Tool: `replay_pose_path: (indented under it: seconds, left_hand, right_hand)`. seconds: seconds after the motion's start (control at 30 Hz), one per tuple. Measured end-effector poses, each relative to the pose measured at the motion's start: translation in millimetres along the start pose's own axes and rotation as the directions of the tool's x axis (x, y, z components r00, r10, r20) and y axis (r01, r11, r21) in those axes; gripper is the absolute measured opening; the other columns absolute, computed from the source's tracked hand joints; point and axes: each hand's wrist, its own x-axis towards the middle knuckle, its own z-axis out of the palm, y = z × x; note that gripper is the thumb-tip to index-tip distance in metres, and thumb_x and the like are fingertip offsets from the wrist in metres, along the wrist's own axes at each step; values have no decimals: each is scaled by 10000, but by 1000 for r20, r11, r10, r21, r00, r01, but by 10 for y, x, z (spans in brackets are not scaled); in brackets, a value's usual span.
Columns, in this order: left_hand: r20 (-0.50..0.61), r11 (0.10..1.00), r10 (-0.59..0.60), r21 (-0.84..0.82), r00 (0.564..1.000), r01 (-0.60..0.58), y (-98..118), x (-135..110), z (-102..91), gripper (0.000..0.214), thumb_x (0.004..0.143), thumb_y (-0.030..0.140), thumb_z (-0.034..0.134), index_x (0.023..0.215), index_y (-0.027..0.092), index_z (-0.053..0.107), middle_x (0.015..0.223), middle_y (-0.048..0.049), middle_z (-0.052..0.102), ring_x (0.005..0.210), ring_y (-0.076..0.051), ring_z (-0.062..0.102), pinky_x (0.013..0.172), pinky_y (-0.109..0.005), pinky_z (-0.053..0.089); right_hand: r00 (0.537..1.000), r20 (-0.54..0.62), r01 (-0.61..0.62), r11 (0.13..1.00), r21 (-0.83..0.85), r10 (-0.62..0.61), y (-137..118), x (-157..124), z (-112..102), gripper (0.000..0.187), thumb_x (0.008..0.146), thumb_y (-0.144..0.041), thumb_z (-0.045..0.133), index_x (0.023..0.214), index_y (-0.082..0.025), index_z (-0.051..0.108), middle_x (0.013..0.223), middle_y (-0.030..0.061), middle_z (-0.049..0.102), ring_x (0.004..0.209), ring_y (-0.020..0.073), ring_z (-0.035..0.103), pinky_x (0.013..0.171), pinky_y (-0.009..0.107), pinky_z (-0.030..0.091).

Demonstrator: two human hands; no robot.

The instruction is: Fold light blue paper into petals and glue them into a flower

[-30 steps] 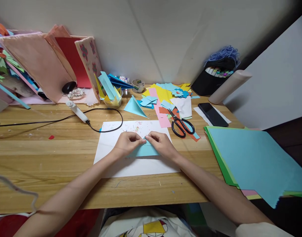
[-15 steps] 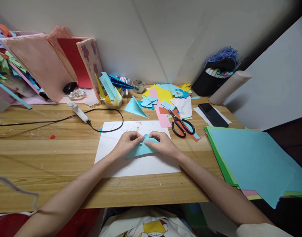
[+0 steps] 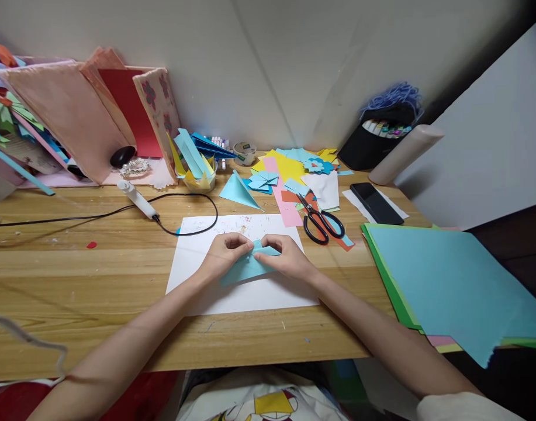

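A light-blue piece of folded paper (image 3: 245,270) is held between my two hands, just over a white sheet of paper (image 3: 197,301) on the desk. My left hand (image 3: 226,255) pinches its upper left part between thumb and fingers. On the upper right part, my right hand (image 3: 287,257) grips it with the thumb pressed on top. Both thumbs come close together near the paper's top middle, where a small flap stands up. Fingers cover parts of the folds. Black-handled scissors (image 3: 322,225) lie right of the white sheet, beside a pink paper strip (image 3: 289,213).
Behind the sheet lie a light-blue paper cone (image 3: 239,190) and several paper cutouts (image 3: 263,180). A white corded device (image 3: 138,200) rests at left, its black cable reaching the sheet. At right are a phone (image 3: 376,203) and a stack of coloured paper (image 3: 452,275).
Both hands keep their hold on the blue paper. Its lower edge tilts slightly more, and the whole view has shifted a little.
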Motion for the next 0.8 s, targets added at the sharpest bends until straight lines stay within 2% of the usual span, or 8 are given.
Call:
replay_pose_path:
  seconds: [0.1, 0.27, 0.37, 0.47, 0.57, 0.67, 0.8]
  left_hand:
    - [-11, 1000, -7, 2, 1000, 7, 18, -1, 10, 243, 636, 373, 648, 635, 131, 624, 648, -14, 628, 611, -118, 531, 597, -226, 399]
    - [31, 998, 2, 67, 1000, -4, -1, 31, -11, 291, 621, 410, 658, 676, 124, 652, 671, -37, 654, 622, -134, 551, 585, -232, 412]
    - [8, 996, 10, 88, 1000, -10, -4, 33, -31, 284, 627, 403, 657, 674, 123, 656, 668, -38, 655, 617, -131, 548, 581, -228, 413]
    - [24, 994, 8, 108, 1000, -10, 9, 19, -39, 271, 632, 391, 656, 655, 121, 654, 647, -34, 646, 599, -122, 539, 569, -222, 408]
    - [67, 991, -8, 137, 998, -2, 31, 3, -32, 275, 626, 394, 658, 626, 119, 653, 612, -32, 634, 570, -118, 525, 538, -220, 395]
    - [123, 988, -15, 152, 992, -4, 55, -8, -23, 275, 622, 392, 657, 633, 117, 658, 596, -33, 626, 561, -117, 520, 523, -221, 387]
    - [190, 987, -18, 162, 982, -13, 78, -13, -23, 248, 617, 371, 662, 609, 123, 650, 578, -28, 625, 552, -117, 524, 536, -229, 395]
  right_hand:
    - [1000, -18, -1, 1000, 5, 1, -10, -3, 8, 142, 714, -302, 542, 701, -166, 509, 659, -26, 451, 629, 106, 392, 568, 224, 308]
    - [998, -63, -17, 1000, 15, 18, -19, 5, 4, 137, 709, -288, 564, 680, -161, 520, 645, -33, 459, 616, 99, 397, 559, 224, 308]
    - [998, -28, -48, 991, 124, 52, -3, 30, -41, 182, 716, -340, 585, 722, -158, 573, 697, -14, 525, 662, 113, 453, 600, 232, 348]
    - [982, 67, -191, 923, 333, 179, 19, 57, -131, 281, 754, -425, 549, 797, -161, 638, 776, 24, 589, 720, 126, 515, 625, 239, 386]
    - [938, 200, -344, 827, 444, 283, 36, 62, -213, 299, 714, -433, 609, 858, -180, 675, 795, 33, 620, 734, 121, 544, 613, 228, 398]
    - [890, 340, -442, 755, 485, 303, 52, 49, -242, 281, 637, -392, 694, 818, -178, 687, 763, 16, 632, 699, 108, 548, 602, 221, 407]
    - [832, 467, -534, 660, 528, 300, 84, 36, -236, 266, 597, -356, 736, 766, -159, 677, 730, 1, 625, 680, 95, 553, 628, 213, 427]
